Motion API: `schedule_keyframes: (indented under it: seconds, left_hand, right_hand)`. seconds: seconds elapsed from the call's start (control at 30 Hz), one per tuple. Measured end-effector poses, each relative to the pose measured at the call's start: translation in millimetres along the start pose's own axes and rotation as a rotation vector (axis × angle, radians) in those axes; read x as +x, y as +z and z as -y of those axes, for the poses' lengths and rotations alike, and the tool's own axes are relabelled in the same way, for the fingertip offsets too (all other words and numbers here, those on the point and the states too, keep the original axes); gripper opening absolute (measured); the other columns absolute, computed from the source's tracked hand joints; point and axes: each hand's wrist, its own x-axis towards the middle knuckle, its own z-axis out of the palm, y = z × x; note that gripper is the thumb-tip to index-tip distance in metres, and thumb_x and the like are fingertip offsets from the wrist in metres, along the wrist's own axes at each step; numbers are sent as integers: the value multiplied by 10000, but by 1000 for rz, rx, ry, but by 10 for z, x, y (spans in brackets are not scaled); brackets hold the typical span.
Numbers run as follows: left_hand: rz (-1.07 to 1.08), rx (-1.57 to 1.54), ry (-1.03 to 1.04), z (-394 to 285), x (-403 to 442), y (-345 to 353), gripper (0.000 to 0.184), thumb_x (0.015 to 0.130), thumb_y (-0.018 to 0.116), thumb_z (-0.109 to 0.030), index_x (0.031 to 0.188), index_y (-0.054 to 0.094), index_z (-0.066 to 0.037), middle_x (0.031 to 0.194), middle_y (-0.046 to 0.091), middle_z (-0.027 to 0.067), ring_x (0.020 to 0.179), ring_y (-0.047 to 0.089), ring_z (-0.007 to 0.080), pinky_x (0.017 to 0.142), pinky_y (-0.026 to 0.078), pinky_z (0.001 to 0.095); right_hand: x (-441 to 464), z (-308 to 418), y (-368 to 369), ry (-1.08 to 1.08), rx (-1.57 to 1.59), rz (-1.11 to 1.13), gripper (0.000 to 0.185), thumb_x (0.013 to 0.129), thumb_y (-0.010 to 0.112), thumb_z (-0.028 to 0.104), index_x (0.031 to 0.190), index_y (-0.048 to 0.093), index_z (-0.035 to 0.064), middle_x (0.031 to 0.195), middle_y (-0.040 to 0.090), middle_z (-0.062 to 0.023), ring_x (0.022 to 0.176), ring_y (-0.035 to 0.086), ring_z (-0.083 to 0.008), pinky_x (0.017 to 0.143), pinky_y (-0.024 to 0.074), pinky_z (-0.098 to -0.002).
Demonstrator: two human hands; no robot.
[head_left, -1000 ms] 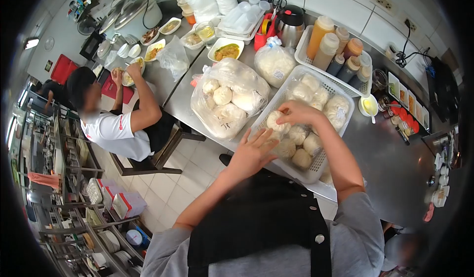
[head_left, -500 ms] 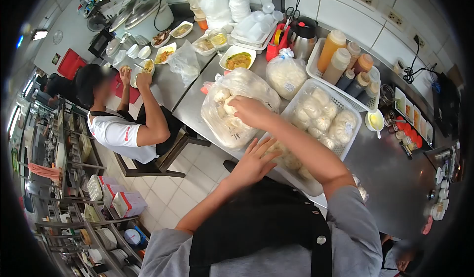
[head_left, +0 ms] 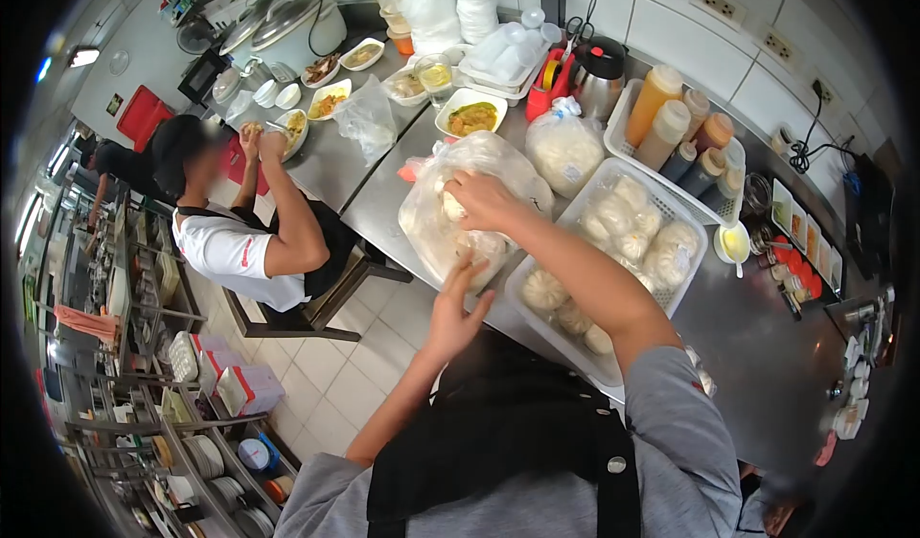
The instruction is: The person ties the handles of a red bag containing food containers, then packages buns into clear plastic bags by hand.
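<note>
My right hand (head_left: 479, 201) reaches into the opening of a large clear plastic bag (head_left: 431, 222) of white buns, its fingers closed round a bun (head_left: 450, 205). At the bag's near edge is my left hand (head_left: 457, 313), palm turned toward the bag, fingers apart and holding nothing; its fingertips are at the plastic. To the right, under my right forearm, a white basket (head_left: 698, 274) holds several buns, some of them in clear bags (head_left: 671, 253). A tied bag of white buns (head_left: 565, 155) stands behind, between the large bag and the bottle tray.
A tray of sauce bottles (head_left: 661, 134), a steel jug (head_left: 599, 78) and a dish of yellow-green food (head_left: 471, 116) stand at the back. On the left, a seated person (head_left: 225, 241) handles food over a bowl. A small yellow bowl (head_left: 733, 243) is on the right.
My right hand has gone from the basket to the large bag and now holds a bun there. My left hand has shifted from beside the basket to the bag's near edge.
</note>
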Motion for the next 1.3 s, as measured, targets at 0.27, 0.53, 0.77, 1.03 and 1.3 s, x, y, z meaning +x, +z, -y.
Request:
schedule_keyframes:
  seconds: [0.27,0.53,0.77,1.03,1.3]
  left_hand:
    - [-154,-316,-372,384,134,-53,597,902,669,-126,1408,402,49,1415,458,227,1266,517,288,983,471,372]
    - [-112,-891,-139,-78,258,190,775,857,752,-237,1431,293,9,1373,489,126,1222,507,210,1043,398,356]
    - [-165,-998,-123,-180,317,306,751,844,764,-244,1406,328,-4,1360,498,119,1224,509,209,1039,399,350]
    - [187,-1313,-338,-346,262,322,735,908,632,-449,1423,351,-5,1379,503,168,1247,526,267,1062,418,401]
    - [415,-1304,-300,-433,320,394,716,939,572,-470,1437,344,-9,1422,476,158,1287,495,281,1077,402,424]
  right_hand:
    - [-598,363,-937,127,197,-215,511,679,763,208,1134,612,30,1126,607,-109,1020,588,-267,866,516,-366]
    - [-1407,586,-1085,587,1836,-126,466,969,579,250,1338,457,-8,1279,533,-89,1121,569,-184,867,555,-372]
    - [-1694,711,-1386,521,1026,-676,389,876,707,133,1229,570,42,1235,558,-107,1076,558,-177,843,513,-324]
    - [-1930,498,-1609,340,680,-649,144,852,732,132,925,659,31,843,608,-26,756,571,-110,651,451,-253]
    - [-1959,428,-1564,751,1143,-791,184,947,650,229,910,630,50,812,605,5,580,484,-32,515,384,-201]
